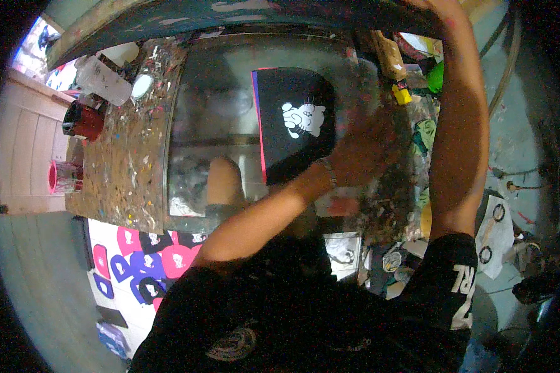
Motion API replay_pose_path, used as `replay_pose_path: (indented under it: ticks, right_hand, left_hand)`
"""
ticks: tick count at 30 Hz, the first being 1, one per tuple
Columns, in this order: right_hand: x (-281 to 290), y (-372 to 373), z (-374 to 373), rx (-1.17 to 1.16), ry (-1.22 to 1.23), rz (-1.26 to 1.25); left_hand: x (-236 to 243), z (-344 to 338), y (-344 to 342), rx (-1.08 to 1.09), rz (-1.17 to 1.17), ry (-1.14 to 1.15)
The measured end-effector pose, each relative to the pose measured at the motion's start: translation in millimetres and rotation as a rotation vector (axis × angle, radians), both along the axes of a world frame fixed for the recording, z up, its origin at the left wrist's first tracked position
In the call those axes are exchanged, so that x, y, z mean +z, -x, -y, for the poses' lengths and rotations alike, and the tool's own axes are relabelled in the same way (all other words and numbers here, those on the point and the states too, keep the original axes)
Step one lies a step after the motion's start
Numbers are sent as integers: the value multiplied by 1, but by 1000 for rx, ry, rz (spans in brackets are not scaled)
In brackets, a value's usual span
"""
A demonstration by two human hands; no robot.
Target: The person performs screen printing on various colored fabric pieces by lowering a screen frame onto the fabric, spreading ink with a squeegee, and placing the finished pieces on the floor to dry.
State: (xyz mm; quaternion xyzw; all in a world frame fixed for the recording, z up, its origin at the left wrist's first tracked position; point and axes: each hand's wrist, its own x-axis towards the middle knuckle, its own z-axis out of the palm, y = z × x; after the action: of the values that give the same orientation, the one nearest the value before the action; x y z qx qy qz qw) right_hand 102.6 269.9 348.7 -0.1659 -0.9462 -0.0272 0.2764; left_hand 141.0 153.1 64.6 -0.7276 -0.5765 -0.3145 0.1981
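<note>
A black fabric piece (295,84) with a white cartoon cat print lies on a glass-topped work surface (199,118). Pink and purple edges of other pieces show beneath its left side. My left forearm crosses from the lower left, and my left hand (364,152) is over or beside the piece's right edge. Its fingers are dark and smeared, so their pose is unclear. At the top, a long, paint-stained screen printing frame (249,18) is raised above the surface. My right arm reaches up to its right end, where my right hand (434,9), partly cut off, grips it.
A paint-spattered wooden bench (124,155) surrounds the glass. Dark red (84,120) and pink (65,176) containers stand at left; a yellow-capped bottle (392,59) lies at right. Several printed pieces (147,261) in pink, purple and black spread at lower left. Cables (507,56) hang far right.
</note>
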Motion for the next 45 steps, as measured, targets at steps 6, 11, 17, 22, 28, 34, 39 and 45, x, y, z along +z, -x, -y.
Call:
replay_pose_path:
  ticks: [6,11,17,22,28,34,39,45]
  right_hand:
    - [-43,-37,28,-30,166,28]
    - [-156,-83,78,76,-52,120]
    - [-248,-118,94,257,53,120]
    - [-238,-72,40,268,399,378]
    - [-223,-84,56,328,469,438]
    - [-254,-72,63,236,290,295]
    - [-288,-5,-16,217,91,146]
    - [-248,-10,-17,159,325,250]
  left_hand:
    - [173,105,153,348,-196,-81]
    - [122,158,143,395,100,402]
    - [27,179,105,410,164,430]
    - [20,177,100,413,179,462]
    - [6,183,106,404,237,492]
    - [12,182,108,384,228,517]
    - [15,176,105,396,207,496]
    - [8,180,107,401,227,538]
